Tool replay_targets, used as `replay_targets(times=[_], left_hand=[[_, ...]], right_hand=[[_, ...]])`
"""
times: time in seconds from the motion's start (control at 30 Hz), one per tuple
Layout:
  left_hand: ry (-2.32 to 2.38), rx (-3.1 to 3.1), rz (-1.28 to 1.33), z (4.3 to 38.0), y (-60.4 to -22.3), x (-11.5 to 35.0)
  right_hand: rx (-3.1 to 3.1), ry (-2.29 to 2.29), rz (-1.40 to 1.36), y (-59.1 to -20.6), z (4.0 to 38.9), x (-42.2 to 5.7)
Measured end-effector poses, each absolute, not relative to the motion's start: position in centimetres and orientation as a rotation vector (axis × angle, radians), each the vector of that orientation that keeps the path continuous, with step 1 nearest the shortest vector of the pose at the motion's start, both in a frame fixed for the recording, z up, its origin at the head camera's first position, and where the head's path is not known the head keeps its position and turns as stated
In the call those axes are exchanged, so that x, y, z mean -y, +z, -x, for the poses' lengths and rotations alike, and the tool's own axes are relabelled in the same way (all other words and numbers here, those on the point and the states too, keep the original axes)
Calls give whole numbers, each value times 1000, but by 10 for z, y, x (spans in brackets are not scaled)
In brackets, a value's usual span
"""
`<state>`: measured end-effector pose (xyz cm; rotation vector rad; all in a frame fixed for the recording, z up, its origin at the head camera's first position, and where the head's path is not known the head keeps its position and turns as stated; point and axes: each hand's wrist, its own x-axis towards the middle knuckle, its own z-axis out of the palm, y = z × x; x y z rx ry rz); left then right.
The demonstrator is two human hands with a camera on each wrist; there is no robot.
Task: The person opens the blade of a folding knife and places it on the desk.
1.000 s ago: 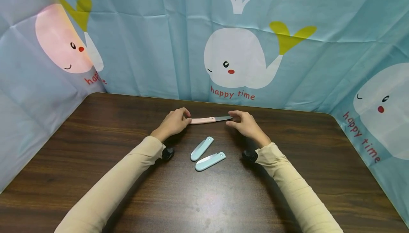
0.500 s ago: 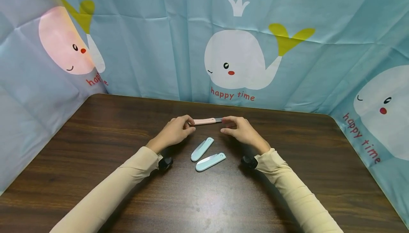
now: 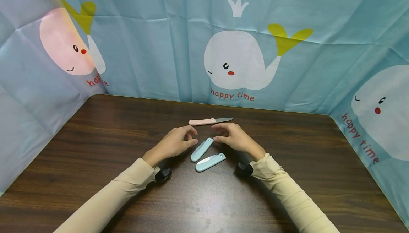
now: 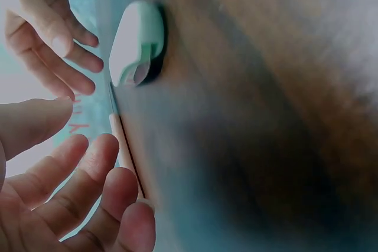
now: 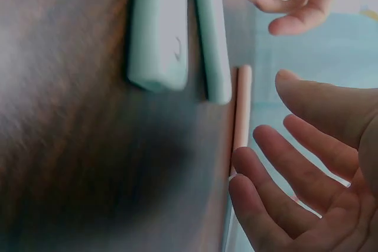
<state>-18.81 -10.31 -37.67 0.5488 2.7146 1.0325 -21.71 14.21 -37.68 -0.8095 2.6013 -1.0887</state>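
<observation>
A pink-handled folding knife (image 3: 202, 122) lies unfolded at the back of the table, its grey blade pointing right. Nearer the front are two folded light-blue folding knives, the upper one (image 3: 202, 150) slanted and the lower one (image 3: 210, 162) flatter. My left hand (image 3: 174, 141) hovers left of the upper blue knife, fingers loosely bent and holding nothing. Across from it, my right hand (image 3: 237, 137) has its thumb tip close to that knife's pivot end, also with nothing in its grasp. Both wrist views show the fingers spread apart, with the pink handle (image 5: 243, 107) beyond them.
The dark wood table (image 3: 127, 126) reaches back to a light-blue curtain (image 3: 153, 48) printed with whales. A black wrist device (image 3: 163, 175) sits under the left cuff, and another (image 3: 244, 168) under the right one.
Both hands have come away from the pink knife and drawn back toward the blue knives. The pink knife's whole length now shows; the three knives look unmoved.
</observation>
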Motion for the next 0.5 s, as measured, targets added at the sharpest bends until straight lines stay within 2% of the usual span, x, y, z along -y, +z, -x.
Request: replay_targets(times=[0.5], left_hand=[[1022, -2627, -569, 168, -382, 105]], right_hand=[[-2567, -1047, 874, -384, 207, -129]])
